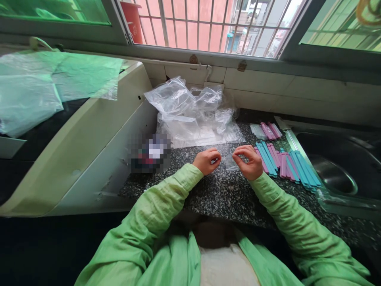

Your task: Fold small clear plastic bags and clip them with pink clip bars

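In the head view, at centre frame, you are pinching a small clear plastic bag (229,161) between both hands: your left hand (207,161) is nipping one edge with thumb and fingertips, your right hand (249,161) the other, apparently stretching it taut. Blue and pink plastic strips (282,163) are lying just right, within reach. A heap of crumpled clear bags (190,113) is sitting behind on the speckled dark granite counter (226,194), below a barred window (205,24), beside a steel sink (336,174).

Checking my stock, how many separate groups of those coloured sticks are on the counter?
2: a small pink bundle near the wall, and a larger blue-and-pink pile beside the right hand. More may hide under the plastic bags.
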Action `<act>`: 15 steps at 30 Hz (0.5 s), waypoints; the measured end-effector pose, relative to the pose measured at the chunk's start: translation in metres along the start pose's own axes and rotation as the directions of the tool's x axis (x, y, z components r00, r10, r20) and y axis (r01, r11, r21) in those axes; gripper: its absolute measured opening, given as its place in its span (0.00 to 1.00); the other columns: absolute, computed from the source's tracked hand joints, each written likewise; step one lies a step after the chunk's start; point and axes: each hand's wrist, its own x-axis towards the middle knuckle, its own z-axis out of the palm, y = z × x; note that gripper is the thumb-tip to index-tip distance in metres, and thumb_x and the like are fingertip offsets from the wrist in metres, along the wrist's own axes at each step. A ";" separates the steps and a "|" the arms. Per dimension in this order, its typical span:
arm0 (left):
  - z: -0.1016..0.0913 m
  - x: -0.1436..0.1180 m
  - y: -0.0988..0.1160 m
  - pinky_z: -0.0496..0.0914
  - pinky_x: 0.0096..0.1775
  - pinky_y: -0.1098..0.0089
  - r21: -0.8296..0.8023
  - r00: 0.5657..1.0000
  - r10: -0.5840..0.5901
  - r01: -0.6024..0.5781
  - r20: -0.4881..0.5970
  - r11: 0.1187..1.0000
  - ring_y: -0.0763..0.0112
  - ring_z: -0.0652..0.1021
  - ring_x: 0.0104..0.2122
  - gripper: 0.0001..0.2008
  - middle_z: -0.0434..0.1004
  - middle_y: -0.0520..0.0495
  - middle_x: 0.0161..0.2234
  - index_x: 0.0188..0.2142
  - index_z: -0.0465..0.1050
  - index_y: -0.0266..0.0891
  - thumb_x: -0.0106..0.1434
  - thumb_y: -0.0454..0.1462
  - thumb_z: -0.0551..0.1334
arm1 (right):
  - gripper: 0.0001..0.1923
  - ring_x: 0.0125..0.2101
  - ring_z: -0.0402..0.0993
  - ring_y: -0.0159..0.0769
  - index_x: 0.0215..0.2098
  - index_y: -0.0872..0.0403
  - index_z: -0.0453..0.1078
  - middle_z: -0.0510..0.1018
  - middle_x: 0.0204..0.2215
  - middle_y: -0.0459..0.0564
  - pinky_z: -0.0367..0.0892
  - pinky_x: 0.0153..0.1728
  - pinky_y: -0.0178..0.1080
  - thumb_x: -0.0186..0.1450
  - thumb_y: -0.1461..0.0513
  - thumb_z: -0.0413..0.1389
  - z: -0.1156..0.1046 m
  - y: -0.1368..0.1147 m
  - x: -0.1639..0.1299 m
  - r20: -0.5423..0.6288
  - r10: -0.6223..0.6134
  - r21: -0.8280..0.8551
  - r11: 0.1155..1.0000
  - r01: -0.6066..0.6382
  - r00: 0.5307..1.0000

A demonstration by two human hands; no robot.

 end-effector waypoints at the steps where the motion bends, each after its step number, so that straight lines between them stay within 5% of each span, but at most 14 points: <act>1: 0.000 0.000 0.000 0.61 0.26 0.76 -0.001 1.000 -0.004 0.004 0.000 1.000 0.79 0.65 0.22 0.05 0.65 0.52 0.23 0.24 0.66 0.37 0.54 0.31 0.55 | 0.03 0.32 0.69 0.36 0.25 0.51 0.67 0.73 0.26 0.48 0.66 0.36 0.43 0.58 0.62 0.56 0.000 0.001 0.000 -0.008 -0.005 0.001 1.000 0.005 1.000; 15: -0.004 0.000 0.001 0.61 0.25 0.76 -0.045 0.999 -0.007 0.005 -0.045 0.999 0.79 0.62 0.20 0.04 0.62 0.53 0.22 0.23 0.66 0.37 0.52 0.31 0.56 | 0.03 0.31 0.69 0.36 0.25 0.52 0.68 0.74 0.26 0.48 0.65 0.36 0.43 0.57 0.64 0.56 -0.001 0.003 0.000 -0.020 -0.043 -0.045 0.998 0.042 0.999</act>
